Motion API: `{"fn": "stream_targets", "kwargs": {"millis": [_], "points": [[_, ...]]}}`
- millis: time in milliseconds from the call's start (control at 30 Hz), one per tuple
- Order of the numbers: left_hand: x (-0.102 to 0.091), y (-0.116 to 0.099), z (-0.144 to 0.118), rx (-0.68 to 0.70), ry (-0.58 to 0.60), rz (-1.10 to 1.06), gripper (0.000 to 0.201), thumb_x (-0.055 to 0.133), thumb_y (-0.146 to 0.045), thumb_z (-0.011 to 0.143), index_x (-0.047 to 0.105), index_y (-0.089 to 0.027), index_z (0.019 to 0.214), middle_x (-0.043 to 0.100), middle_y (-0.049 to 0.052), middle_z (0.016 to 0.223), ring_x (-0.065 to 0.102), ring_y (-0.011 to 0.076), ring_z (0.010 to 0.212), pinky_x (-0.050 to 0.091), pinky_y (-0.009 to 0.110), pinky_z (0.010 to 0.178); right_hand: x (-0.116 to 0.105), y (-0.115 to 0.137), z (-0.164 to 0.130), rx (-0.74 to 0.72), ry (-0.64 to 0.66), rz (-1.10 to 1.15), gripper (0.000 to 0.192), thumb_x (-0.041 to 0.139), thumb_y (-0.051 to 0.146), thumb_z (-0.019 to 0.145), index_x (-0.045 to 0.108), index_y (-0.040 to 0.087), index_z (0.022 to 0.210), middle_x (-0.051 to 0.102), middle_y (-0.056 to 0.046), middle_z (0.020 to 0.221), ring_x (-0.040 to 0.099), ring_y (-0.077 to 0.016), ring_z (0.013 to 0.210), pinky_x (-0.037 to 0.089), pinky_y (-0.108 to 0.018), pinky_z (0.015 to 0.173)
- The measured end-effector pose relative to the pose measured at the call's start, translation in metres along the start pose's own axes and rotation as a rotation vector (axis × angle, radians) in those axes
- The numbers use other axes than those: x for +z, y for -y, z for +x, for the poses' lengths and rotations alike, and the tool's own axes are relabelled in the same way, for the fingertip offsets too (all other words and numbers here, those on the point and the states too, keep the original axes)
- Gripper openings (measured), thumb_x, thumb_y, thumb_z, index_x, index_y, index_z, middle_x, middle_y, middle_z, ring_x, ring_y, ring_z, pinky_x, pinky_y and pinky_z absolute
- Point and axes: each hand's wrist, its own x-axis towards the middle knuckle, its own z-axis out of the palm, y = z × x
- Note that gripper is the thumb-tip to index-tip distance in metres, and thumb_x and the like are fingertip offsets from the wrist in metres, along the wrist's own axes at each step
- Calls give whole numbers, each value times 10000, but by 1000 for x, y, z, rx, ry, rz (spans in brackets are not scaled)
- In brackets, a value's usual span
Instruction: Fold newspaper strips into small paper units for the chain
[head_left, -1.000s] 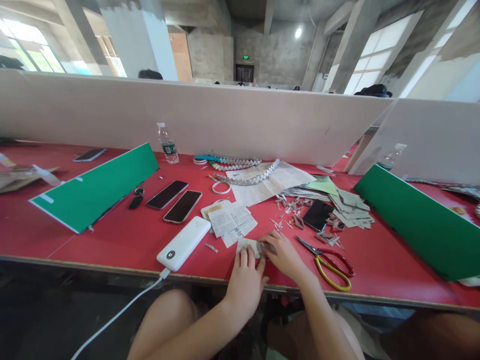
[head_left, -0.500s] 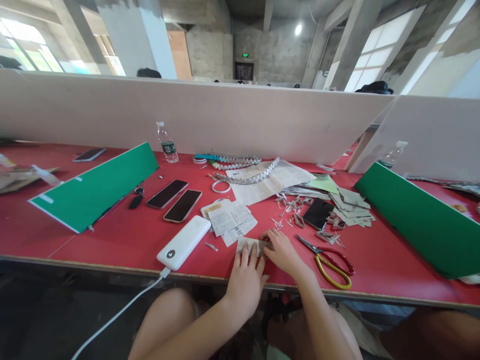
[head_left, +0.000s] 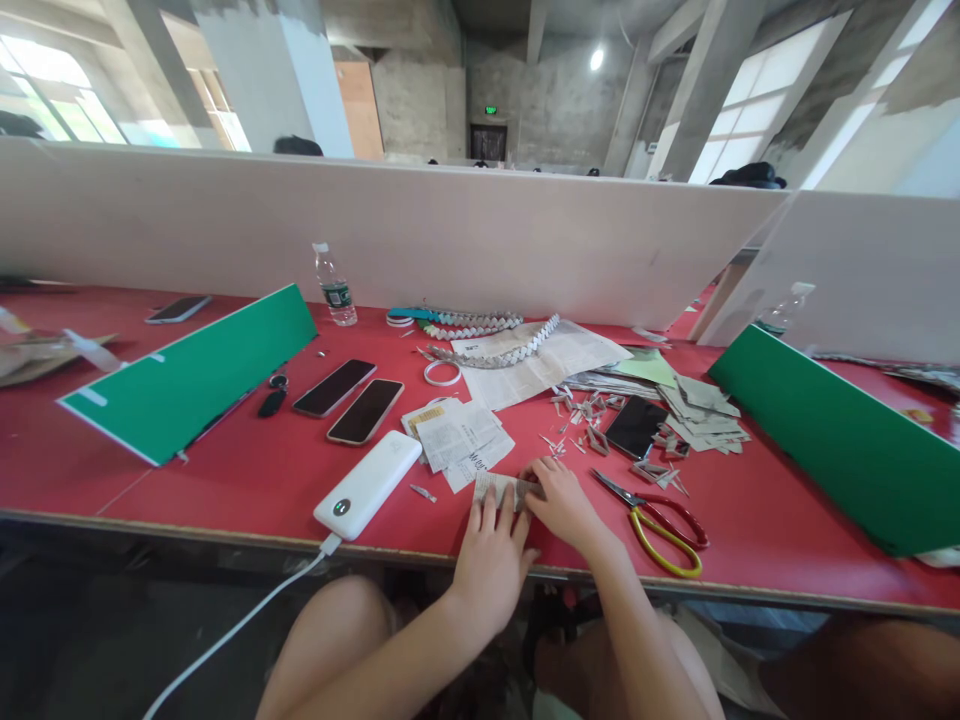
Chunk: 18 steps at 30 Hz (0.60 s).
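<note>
A small piece of newspaper [head_left: 489, 484] lies flat on the red table near its front edge. My left hand [head_left: 491, 555] rests on it with the fingers stretched out and slightly apart, pressing it to the tabletop. At the paper's right end is my right hand [head_left: 561, 500], its fingertips on the paper and its fingers stretched out; part of the paper is hidden beneath. Just beyond lie several cut newspaper pieces [head_left: 461, 440]. To the right of my right hand are scissors [head_left: 651, 520] with one red and one yellow handle loop, blades partly apart.
A white power bank [head_left: 367, 487] with a cable and two phones [head_left: 365, 411] lie left. Folded paper bits [head_left: 596, 408] surround another phone [head_left: 636, 428] at right. Woven paper chains [head_left: 499, 352] and a water bottle [head_left: 335, 290] stand farther back. Green boards [head_left: 202, 375] flank the space.
</note>
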Motion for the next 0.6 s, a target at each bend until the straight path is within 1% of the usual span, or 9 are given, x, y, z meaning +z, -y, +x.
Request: {"fn": "stream_targets", "kwargs": {"millis": [133, 200, 333, 467, 600], "points": [[-2, 0, 0, -3, 7, 0, 476, 476, -344, 862, 469, -167, 1304, 372, 136, 1411, 370, 365, 1263, 352, 508, 1003, 1, 1, -1, 1, -31, -13, 186, 446, 92, 696, 521, 184, 839, 564, -59, 914, 492, -192, 882, 350, -292, 791], [-3, 0, 0, -2, 8, -10, 469, 481, -338, 858, 478, -172, 1297, 376, 141, 1408, 373, 366, 1261, 355, 513, 999, 1, 0, -1, 0, -45, 2, 222, 450, 85, 686, 514, 185, 874, 565, -65, 939, 495, -196, 903, 352, -292, 802], [-3, 1, 1, 6, -1, -28, 462, 491, -317, 853, 486, -170, 1291, 372, 149, 1409, 370, 373, 1262, 355, 522, 991, 1, 0, 0, 43, -33, 35, 276, 450, 85, 684, 508, 185, 935, 569, -66, 952, 504, -193, 892, 358, -284, 773], [-3, 2, 0, 12, 1, -46, 464, 480, -325, 857, 479, -174, 1296, 375, 138, 1412, 367, 369, 1265, 348, 516, 996, 1, 3, 3, 85, -7, 40, 244, 470, 94, 679, 534, 178, 899, 575, -56, 913, 502, -182, 862, 340, -273, 751], [-7, 3, 1, 18, 9, -57, 466, 480, -332, 857, 475, -181, 1297, 391, 133, 1406, 374, 361, 1262, 340, 508, 999, 0, 7, 6, 129, 12, 30, 193, 489, 104, 672, 566, 169, 836, 571, -47, 853, 490, -169, 796, 323, -264, 697]]}}
